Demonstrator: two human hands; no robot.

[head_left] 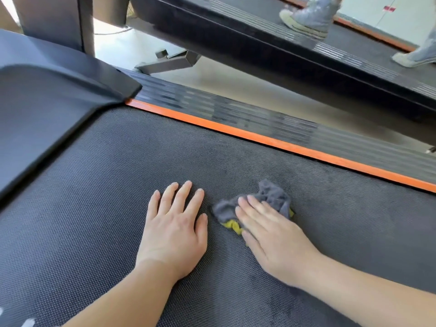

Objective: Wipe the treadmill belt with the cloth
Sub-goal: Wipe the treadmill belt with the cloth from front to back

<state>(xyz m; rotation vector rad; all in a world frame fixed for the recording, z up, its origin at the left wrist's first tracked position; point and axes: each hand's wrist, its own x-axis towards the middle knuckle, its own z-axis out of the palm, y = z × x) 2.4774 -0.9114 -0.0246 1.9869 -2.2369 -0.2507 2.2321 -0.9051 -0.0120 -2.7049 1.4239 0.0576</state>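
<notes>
- Cloth, grey with a yellow edge, crumpled on treadmill belt, just beside left hand at its 3 o'clock.
- Right hand pressed flat on cloth, fingers straight, pointing to 11 o'clock; grip apart, curled round nothing.
- Left hand palm down on bare belt, fingers spread toward 12 o'clock; grip apart.
- Orange strip and ribbed side rail along far belt edge.
- Dark motor cover at 9 o'clock.
- Second treadmill at 1 o'clock, shoe on it.
</notes>
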